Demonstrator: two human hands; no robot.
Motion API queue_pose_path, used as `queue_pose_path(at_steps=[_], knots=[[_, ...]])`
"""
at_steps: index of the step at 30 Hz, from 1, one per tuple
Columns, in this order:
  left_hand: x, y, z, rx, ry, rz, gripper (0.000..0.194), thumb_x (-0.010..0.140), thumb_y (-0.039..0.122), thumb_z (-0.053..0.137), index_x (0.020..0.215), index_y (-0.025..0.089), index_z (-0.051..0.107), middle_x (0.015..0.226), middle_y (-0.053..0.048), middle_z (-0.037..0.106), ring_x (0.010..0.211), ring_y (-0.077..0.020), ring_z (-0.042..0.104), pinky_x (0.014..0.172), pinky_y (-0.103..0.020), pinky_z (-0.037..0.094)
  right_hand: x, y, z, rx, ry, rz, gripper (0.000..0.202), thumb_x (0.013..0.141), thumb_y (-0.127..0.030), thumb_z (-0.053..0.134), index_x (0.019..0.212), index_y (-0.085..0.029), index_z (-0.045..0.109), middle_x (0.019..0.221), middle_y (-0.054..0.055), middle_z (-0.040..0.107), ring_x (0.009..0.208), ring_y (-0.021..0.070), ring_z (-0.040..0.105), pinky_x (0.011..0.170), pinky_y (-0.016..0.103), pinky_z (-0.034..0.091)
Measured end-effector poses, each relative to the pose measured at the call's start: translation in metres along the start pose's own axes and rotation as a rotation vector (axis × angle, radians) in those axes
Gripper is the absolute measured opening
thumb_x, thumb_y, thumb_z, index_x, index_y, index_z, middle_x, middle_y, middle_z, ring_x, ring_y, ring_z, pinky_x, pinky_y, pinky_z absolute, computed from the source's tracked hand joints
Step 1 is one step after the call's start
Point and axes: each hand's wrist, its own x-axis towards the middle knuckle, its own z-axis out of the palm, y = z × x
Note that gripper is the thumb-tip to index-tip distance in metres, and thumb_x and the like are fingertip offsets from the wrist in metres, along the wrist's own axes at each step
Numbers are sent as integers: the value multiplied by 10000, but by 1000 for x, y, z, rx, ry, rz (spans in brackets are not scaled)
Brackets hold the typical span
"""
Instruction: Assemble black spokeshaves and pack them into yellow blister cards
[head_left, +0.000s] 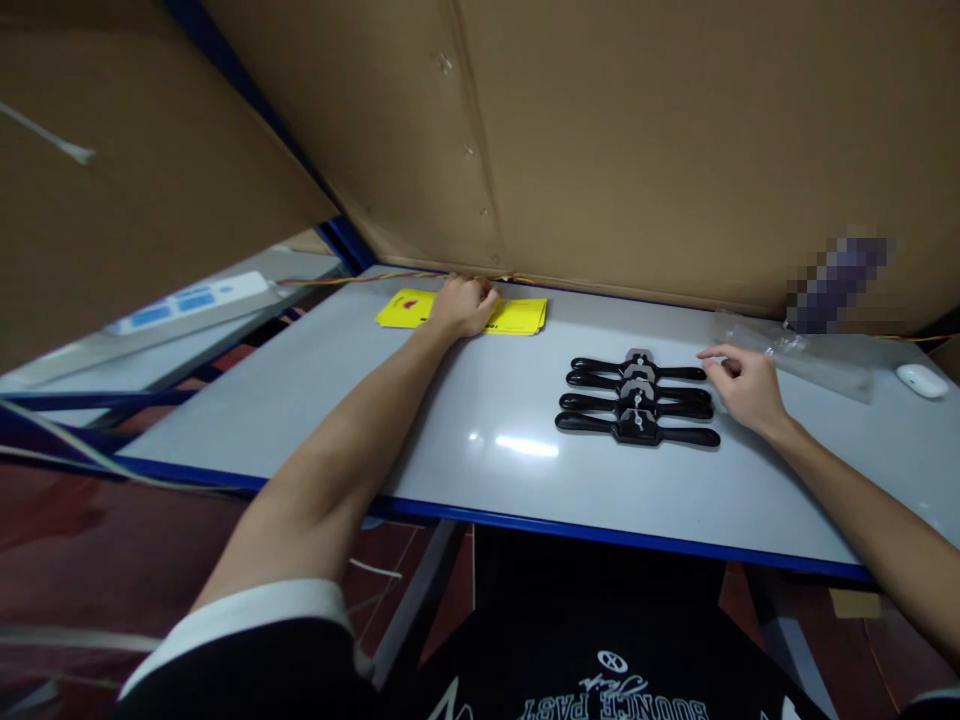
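Several black two-handled tools (637,428) with grey metal blades lie in a row, one behind another, on the grey table right of centre. My right hand (742,385) is beside the handle ends at their right, thumb and fingers curled toward each other with a gap and nothing visible between them. Toward the back left, my left hand (463,305) rests on a stack of yellow printed cards (521,316), its fingers bent over the cards. The fingertips there are partly hidden.
A clear plastic bag (817,365) and a white rounded case (921,381) lie at the right. Cardboard (600,150) rises behind the table. At left, a white power strip (195,300) sits on another surface.
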Motion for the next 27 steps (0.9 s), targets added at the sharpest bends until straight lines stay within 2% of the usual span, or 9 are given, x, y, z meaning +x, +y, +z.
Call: queue_pose_path(at_steps=[3,5,8,10,12,15,20,23,27], knots=[[2,7,-3,93,-6,-37,490,982,525,413,1026,165,742,1160,-205,710,1134,-381,612,1007,-516,489,-1,1,0,8,-3,25,302,857,-415,563,827,-199,773,457,-65,376,457,146,351,550,323,331],[0,9,-6,103,16,-7,503,1006,538,390,1070,174,732,1139,-192,716,1120,-364,622,1002,-496,492,0,1,0,3,14,-8,277,865,-401,565,799,-210,754,508,-36,468,490,159,421,562,328,361],[-4,12,-14,35,189,7,474,1042,526,373,1127,183,689,1111,-154,709,1118,-316,624,1027,-453,477,0,-1,-1,-16,40,-145,222,868,-359,575,722,-231,684,707,42,655,624,197,569,638,353,455],[-6,20,-21,-46,324,12,443,1065,514,362,1107,189,660,1064,-117,698,1076,-274,626,1015,-417,474,-1,-5,-2,-19,20,-231,213,887,-338,566,709,-247,637,801,66,706,706,219,631,703,374,506],[-9,36,-28,-137,388,27,433,1072,497,349,1035,186,647,941,-80,679,965,-240,630,955,-393,481,-4,-9,-3,-20,-13,-274,216,921,-330,545,730,-262,619,823,64,727,757,237,674,755,395,538],[-22,77,-35,-306,237,56,481,1072,463,292,869,200,639,768,-44,628,808,-208,616,808,-345,478,-9,-15,-3,-32,-43,-299,209,955,-329,531,777,-275,627,856,65,764,817,262,724,816,428,567],[-66,146,-30,-321,-48,322,394,972,458,435,733,192,601,555,12,483,568,-166,469,646,-331,383,-12,-12,0,-45,-87,-279,159,942,-329,570,1051,-267,669,1061,90,813,989,303,774,886,466,596],[-85,163,-23,-294,-146,425,356,966,418,447,777,187,642,542,16,497,524,-152,451,627,-329,363,-10,-7,1,-63,-144,-313,220,959,-344,560,1116,-246,679,1170,112,810,1091,324,764,959,502,589],[-86,162,-17,-275,-242,509,343,948,426,473,923,177,707,666,-19,613,588,-171,515,647,-328,389,-8,-2,1,-86,-231,-326,240,1000,-345,524,1072,-240,727,1157,102,821,1078,310,772,994,499,580]])
